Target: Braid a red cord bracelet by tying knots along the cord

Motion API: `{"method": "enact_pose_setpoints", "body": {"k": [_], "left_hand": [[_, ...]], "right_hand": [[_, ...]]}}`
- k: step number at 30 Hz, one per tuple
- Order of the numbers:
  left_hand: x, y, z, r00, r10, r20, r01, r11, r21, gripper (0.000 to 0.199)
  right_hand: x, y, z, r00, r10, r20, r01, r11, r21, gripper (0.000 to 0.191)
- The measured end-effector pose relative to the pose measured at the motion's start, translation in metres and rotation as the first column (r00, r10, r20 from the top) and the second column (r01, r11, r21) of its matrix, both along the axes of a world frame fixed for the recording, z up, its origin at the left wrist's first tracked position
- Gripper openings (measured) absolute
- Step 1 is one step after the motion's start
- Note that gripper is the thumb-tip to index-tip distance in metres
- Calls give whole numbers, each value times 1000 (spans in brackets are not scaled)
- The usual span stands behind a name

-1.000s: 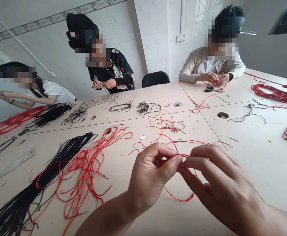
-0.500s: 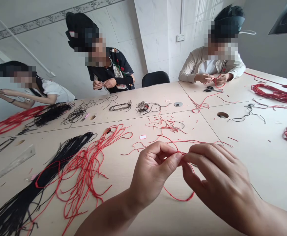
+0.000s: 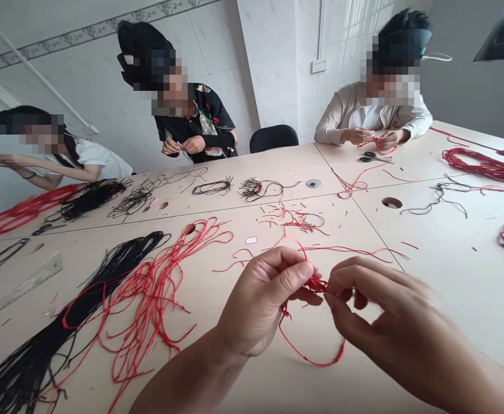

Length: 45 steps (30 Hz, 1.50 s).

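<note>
Left hand (image 3: 256, 305): I see thumb and fingers pinching the red cord (image 3: 317, 284).
Right hand (image 3: 399, 325): fingertips pinching that cord too.
Red cord: between both hands, a loop hanging down.
Left side: red strings (image 3: 148, 284) lying partly over black strings (image 3: 83, 307).

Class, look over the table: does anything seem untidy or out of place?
Yes: short red scraps lie strewn on the table, unlike the gathered red coil at right. Loose red cords sprawl partly over the black bundle.

A small craft workshop: people (image 3: 211, 118) around a shared table (image 3: 459, 270) strewn with red cords (image 3: 159, 282) and black cords (image 3: 100, 290).
</note>
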<state>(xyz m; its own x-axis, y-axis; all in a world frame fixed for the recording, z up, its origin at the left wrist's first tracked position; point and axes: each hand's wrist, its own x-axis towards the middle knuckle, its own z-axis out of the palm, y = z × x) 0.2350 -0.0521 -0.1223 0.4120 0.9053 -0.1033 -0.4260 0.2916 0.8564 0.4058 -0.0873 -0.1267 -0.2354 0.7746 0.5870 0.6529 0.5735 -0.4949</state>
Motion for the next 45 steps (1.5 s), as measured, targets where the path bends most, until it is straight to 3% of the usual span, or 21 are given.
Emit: {"method": "enact_pose_setpoints", "body": {"k": [3, 9, 13, 20, 26, 33, 38, 42, 45], "left_hand": [[-1, 2, 1, 997, 81, -8, -81, 997, -1, 15], [0, 2, 1, 970, 231, -70, -220, 966, 139, 18], [1, 1, 1, 976, 219, -15, -217, 972, 89, 20], [2, -4, -1, 965, 262, -17, -253, 943, 215, 18], [4, 3, -1, 968, 248, -32, -241, 961, 139, 19], [-1, 4, 0, 961, 272, -60, -259, 952, 162, 20], [-8, 13, 5, 903, 428, 12, -424, 889, 173, 22], [-5, 6, 7, 944, 331, -4, -322, 921, 218, 19], [-1, -1, 6, 964, 264, -19, -256, 947, 192, 20]], "right_hand": [[-1, -1, 3, 1000, 9, 14, -9, 1000, -6, 19], [0, -4, 5, 999, -3, 44, 4, 1000, -15, 19], [1, -3, 2, 997, -33, 68, 35, 999, -38, 20], [0, -4, 9, 999, 39, -27, -43, 990, -131, 24], [-3, -9, 6, 998, 70, -7, -70, 994, -82, 24], [-2, -9, 8, 995, 103, 2, -102, 989, -106, 24], [0, -13, 10, 972, 224, -66, -232, 964, -134, 26], [2, -9, 9, 981, 137, -135, -155, 979, -133, 21], [3, -2, 6, 979, 103, -177, -130, 980, -150, 6]]}}
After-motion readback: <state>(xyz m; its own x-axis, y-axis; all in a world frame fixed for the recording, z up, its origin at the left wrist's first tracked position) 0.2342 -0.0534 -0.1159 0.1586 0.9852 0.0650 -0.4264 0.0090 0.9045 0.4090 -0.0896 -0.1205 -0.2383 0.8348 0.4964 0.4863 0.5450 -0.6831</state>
